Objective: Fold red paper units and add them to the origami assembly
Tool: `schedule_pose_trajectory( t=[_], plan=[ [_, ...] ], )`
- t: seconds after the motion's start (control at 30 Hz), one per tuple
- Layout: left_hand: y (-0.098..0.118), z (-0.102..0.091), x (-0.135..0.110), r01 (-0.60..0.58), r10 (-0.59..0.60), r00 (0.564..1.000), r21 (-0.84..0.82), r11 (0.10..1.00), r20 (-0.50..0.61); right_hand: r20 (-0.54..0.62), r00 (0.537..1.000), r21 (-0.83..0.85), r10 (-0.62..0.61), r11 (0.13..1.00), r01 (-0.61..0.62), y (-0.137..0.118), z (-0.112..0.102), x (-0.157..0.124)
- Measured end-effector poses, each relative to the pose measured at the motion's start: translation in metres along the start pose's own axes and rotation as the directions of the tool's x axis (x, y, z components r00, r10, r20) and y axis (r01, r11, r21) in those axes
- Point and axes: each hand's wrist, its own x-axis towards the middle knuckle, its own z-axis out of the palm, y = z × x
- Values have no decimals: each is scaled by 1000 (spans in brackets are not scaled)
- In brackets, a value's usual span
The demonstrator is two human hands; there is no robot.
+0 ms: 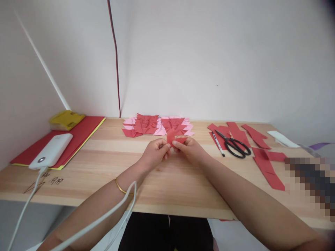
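Observation:
Both hands meet over the middle of the wooden table (162, 184). My left hand (154, 153) pinches one edge of a small red paper piece (175, 137), its fingers curled closed. My right hand (190, 150) grips the other side of the same piece with thumb and fingers pressed together. The paper is partly folded and held just above the tabletop. Behind it lies a spread of folded red and pink paper shapes (157, 125). A gold bangle (120, 187) is on my left wrist.
Black scissors (235, 145) and a pen (218, 143) lie on red paper strips (264, 164) at the right. Red and yellow sheets (78, 134), a white power bank (51, 151) with cable and a yellow pack (66, 119) sit at the left. White walls stand behind.

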Motion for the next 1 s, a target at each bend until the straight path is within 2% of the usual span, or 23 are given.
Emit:
schedule_pose_trajectory(
  t=[0.17, 0.4, 0.57, 0.77, 0.87, 1.0],
  plan=[
    [-4, 1, 1, 22, -22, 1000, -85, 996, -2, -2, 995, -46, -96, 994, 96, -3, -1, 0],
    [-5, 0, 3, 31, -34, 999, -215, 976, -13, -28, 998, -73, -49, 996, 47, -6, 1, 0],
    [-2, 1, 3, 53, -52, 999, -276, 960, 10, -18, 995, -88, -93, 992, 91, -5, 0, 0],
    [1, 1, 3, 43, -59, 996, -232, 972, -63, 11, 997, -195, -73, 978, 74, -5, 1, -1],
    [2, 1, 3, 42, -58, 996, -211, 977, -71, -45, 998, -253, -53, 967, 40, -6, 2, -2],
    [2, 0, 3, 29, -46, 996, -198, 980, -82, -86, 996, -240, 3, 970, -24, -6, 1, -1]
  ],
)
